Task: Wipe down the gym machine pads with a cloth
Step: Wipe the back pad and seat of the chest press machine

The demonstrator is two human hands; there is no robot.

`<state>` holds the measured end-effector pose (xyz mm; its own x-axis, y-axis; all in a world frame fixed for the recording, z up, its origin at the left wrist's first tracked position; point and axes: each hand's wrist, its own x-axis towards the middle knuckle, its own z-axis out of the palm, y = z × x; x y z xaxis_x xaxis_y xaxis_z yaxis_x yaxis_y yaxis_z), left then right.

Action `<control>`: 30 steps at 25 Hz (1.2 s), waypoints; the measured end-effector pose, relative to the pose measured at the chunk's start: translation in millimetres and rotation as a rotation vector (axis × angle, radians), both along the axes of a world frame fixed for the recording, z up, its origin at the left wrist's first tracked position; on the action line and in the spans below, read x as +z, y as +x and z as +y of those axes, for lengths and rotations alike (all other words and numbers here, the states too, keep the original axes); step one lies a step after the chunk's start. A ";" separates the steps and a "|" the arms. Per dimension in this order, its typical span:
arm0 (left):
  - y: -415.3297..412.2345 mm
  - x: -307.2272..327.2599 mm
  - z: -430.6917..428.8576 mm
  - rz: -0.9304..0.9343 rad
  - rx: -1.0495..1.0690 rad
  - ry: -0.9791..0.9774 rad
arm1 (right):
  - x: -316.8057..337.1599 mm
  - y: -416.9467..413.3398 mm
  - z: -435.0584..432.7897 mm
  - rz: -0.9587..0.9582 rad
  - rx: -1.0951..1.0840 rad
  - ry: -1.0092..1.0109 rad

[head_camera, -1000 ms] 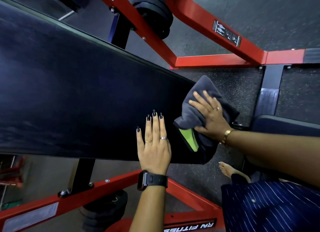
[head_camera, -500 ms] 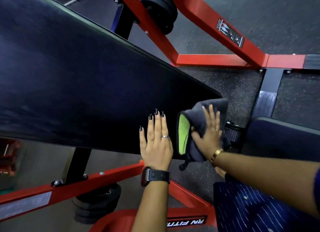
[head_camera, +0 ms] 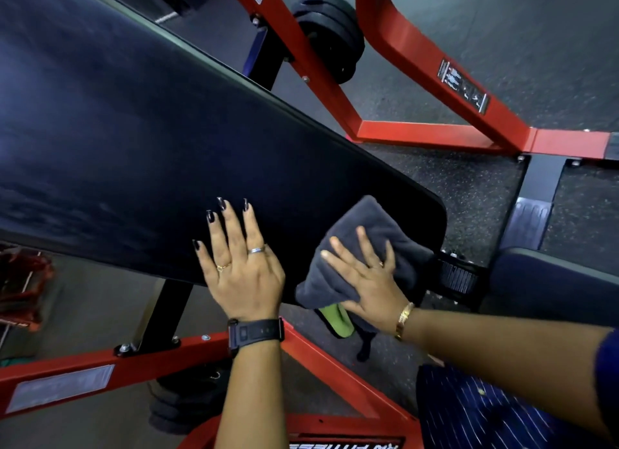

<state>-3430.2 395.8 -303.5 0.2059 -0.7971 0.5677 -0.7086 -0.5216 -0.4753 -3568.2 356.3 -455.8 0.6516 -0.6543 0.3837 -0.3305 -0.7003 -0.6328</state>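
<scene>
A long black back pad (head_camera: 140, 154) slants across the head view from the upper left to the middle right. My left hand (head_camera: 243, 267) rests flat on its lower edge, fingers straight. Just to the right, my right hand (head_camera: 366, 277) presses a dark grey cloth (head_camera: 365, 227) with spread fingers against the pad's lower right end. A green side of the cloth (head_camera: 336, 319) hangs below the pad's edge. A dark seat pad (head_camera: 552, 281) lies at the right.
The red steel frame (head_camera: 418, 133) runs behind the pad and along the bottom (head_camera: 160, 358). Black weight plates (head_camera: 331, 36) hang at the top, more (head_camera: 187, 401) sit at the bottom left. A black knurled knob (head_camera: 457, 276) sits between the two pads. Speckled rubber floor lies around.
My right hand slid the cloth from the pad's end edge up onto its face, fingers now spread flat. My left hand stayed flat on the pad.
</scene>
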 end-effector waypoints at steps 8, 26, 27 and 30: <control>42.4 82.6 -8.4 -0.009 0.058 -0.255 | 136.6 71.0 -90.2 -0.129 0.071 -0.395; 121.9 217.7 -30.5 0.125 0.093 -0.640 | 353.2 190.7 -152.1 -0.319 0.153 -0.441; 121.6 216.8 -31.0 0.126 0.085 -0.649 | 360.8 194.9 -150.0 -0.340 0.148 -0.431; 124.3 216.4 -29.7 0.124 0.059 -0.685 | 369.3 205.8 -141.8 -0.382 0.204 -0.539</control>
<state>-3305.8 366.1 -87.1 0.3334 -0.2530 0.9082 -0.6977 -0.7141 0.0572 -3362.4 214.5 -86.5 0.4957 -0.1868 0.8481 0.0183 -0.9741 -0.2253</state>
